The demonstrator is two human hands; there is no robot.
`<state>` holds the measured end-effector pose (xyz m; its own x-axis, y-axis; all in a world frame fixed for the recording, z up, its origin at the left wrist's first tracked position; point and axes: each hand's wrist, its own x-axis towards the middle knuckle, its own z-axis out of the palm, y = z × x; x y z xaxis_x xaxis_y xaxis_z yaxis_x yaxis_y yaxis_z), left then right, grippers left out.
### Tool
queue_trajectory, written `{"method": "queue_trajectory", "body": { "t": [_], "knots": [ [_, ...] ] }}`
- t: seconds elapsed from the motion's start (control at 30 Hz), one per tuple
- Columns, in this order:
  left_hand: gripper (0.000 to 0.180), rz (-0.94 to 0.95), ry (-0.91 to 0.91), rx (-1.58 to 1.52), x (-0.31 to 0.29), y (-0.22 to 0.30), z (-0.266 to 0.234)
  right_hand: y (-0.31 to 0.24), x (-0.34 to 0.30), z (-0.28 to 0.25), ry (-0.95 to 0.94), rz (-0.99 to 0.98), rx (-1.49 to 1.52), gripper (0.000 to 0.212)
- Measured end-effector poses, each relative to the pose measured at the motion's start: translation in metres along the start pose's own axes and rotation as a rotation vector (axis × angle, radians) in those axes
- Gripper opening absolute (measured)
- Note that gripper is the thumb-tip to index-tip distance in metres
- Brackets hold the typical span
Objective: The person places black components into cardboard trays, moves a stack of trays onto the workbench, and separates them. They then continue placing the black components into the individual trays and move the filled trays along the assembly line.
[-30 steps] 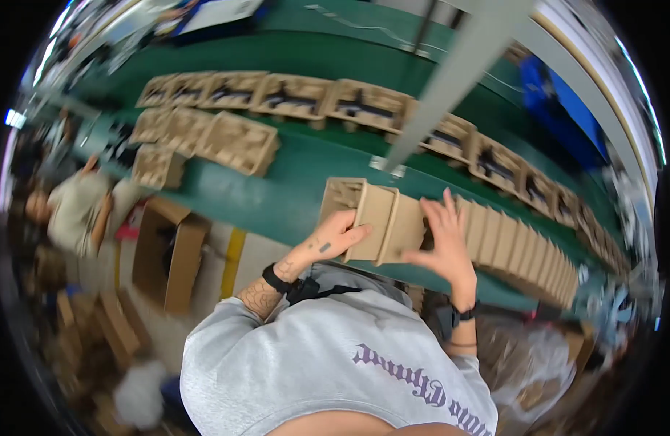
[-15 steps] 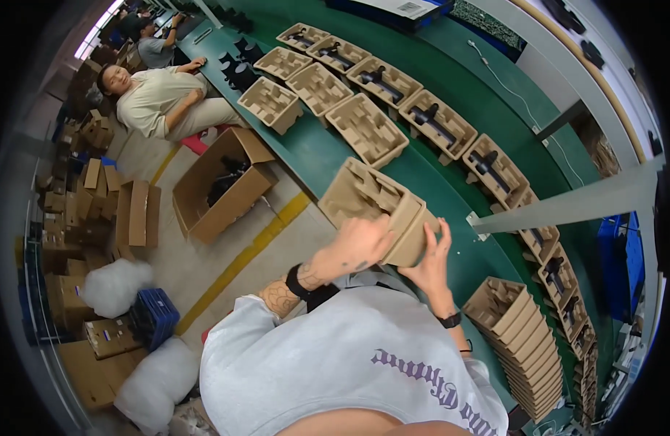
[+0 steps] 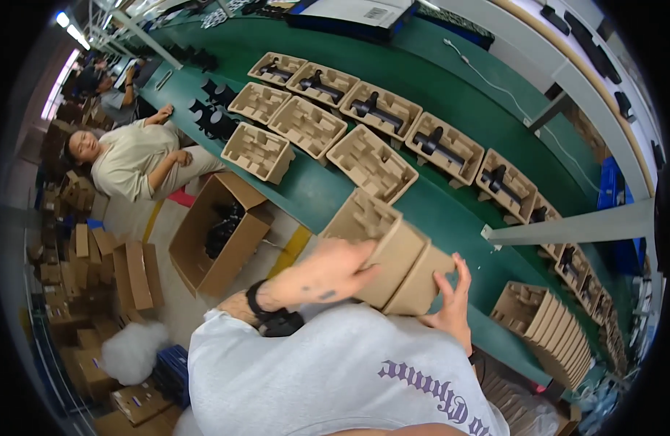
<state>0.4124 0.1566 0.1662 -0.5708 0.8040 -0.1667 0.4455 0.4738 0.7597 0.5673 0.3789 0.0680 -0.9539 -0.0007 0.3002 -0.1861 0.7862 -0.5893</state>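
Close in front of me, two nested tan moulded-pulp trays (image 3: 401,268) are held tilted on their side. My left hand (image 3: 336,272) has its fingers closed at the near side of the front tray, with its fingertips partly hidden. At the bases on the right, my right hand (image 3: 451,299) supports the rear tray, thumb and fingers spread around its edge. Beyond my hands, several trays without black parts, such as this pulp tray (image 3: 371,166), sit on the green bench (image 3: 317,200). Behind them runs a row of trays, each holding a black tubular part (image 3: 438,145).
A tall nested stack of trays (image 3: 546,323) leans at the right. A metal post (image 3: 567,227) crosses above the bench. Left on the floor stands an open carton (image 3: 197,272) with black items inside. A seated person (image 3: 139,156) is at the bench's far left, near black parts (image 3: 213,116).
The front tray now stands further out from the one behind it. Both hands stay on the trays. My view has turned, so the bench and stack appear shifted.
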Motion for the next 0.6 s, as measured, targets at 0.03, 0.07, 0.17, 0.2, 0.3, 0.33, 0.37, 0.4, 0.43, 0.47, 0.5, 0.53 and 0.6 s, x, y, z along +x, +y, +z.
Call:
{"method": "queue_trajectory", "body": {
  "t": [0.03, 0.07, 0.17, 0.2, 0.3, 0.33, 0.37, 0.4, 0.43, 0.47, 0.5, 0.53, 0.6],
  "knots": [
    [0.029, 0.006, -0.016, 0.003, 0.013, -0.004, 0.004, 0.005, 0.002, 0.014, 0.112, 0.042, 0.123, 0.094],
    [0.031, 0.052, -0.021, 0.034, 0.029, -0.006, 0.011, -0.002, 0.005, 0.018, 0.122, 0.072, 0.122, 0.094],
    [0.029, 0.018, -0.090, 0.049, 0.050, 0.010, -0.025, 0.002, 0.027, 0.015, 0.149, 0.119, 0.076, 0.097],
    [0.025, -0.071, -0.149, 0.040, 0.050, 0.016, -0.040, -0.001, 0.028, 0.008, 0.158, 0.139, 0.061, 0.097],
    [0.021, 0.030, 0.373, -0.203, 0.042, -0.006, -0.060, 0.000, 0.015, 0.003, 0.367, 0.244, -0.022, 0.098],
    [0.021, -0.020, 0.411, -0.124, 0.042, -0.012, -0.066, 0.008, 0.010, 0.006, 0.406, 0.268, -0.076, 0.099],
    [0.021, -0.069, 0.391, -0.043, 0.034, -0.015, -0.073, 0.022, -0.006, 0.010, 0.414, 0.290, -0.076, 0.100],
    [0.020, -0.100, 0.369, 0.052, 0.033, -0.024, -0.078, 0.046, -0.021, 0.021, 0.442, 0.312, -0.077, 0.101],
    [0.019, -0.112, 0.354, 0.180, 0.027, -0.040, -0.082, 0.059, -0.030, 0.026, 0.377, 0.383, -0.025, 0.100],
    [0.019, -0.097, 0.342, 0.188, 0.024, -0.061, -0.078, 0.074, -0.044, 0.042, 0.394, 0.395, -0.027, 0.100],
    [0.019, -0.101, 0.268, 0.295, 0.027, -0.087, -0.070, 0.090, -0.060, 0.059, 0.385, 0.498, 0.094, 0.097],
    [0.020, -0.114, 0.200, 0.393, 0.027, -0.113, -0.059, 0.102, -0.070, 0.074, 0.365, 0.594, 0.215, 0.095],
    [0.023, -0.090, 0.167, 0.493, 0.039, -0.165, -0.018, 0.134, -0.092, 0.108, 0.244, 0.702, 0.188, 0.088]
  ]
}}
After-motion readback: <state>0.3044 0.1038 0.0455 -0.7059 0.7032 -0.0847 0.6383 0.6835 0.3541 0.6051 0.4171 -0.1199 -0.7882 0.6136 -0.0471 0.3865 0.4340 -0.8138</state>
